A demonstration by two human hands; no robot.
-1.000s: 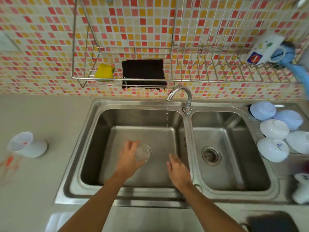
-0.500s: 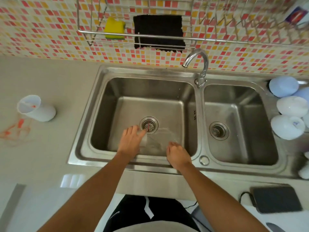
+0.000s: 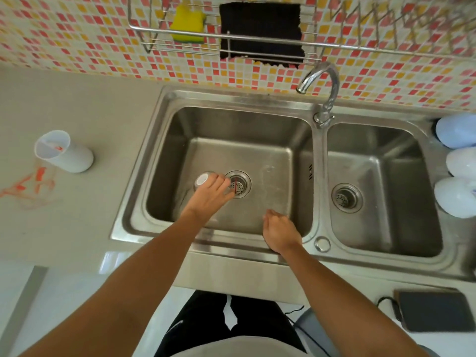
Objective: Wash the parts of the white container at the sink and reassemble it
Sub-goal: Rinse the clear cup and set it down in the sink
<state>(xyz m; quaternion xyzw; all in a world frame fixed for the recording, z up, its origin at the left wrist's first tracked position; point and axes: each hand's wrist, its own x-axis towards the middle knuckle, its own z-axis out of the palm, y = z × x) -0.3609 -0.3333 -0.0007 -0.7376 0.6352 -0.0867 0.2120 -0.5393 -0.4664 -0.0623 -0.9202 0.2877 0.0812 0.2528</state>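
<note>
No writing or brand can be read anywhere; the only marks are orange scribbles on the counter and a small red mark inside the white container, which lies on its side at the left of the counter, well apart from the sink.

The left hand is in the left basin, its fingers curled over a clear part with a white end, just left of the drain strainer. The right hand hangs near the basin's front wall, fingers loosely curled and holding nothing.

Half a second ago the left hand covered the clear part near the strainer; now the part's white end shows at the hand's left. The right hand has hardly shifted, and no water runs from the tap, whereas a thin stream fell a second ago.

Counted: two basins, two strainers, one tap, one yellow sponge and one black cloth on the wire rack, three upturned bowls at the right, one dark flat device at the lower right.
</note>
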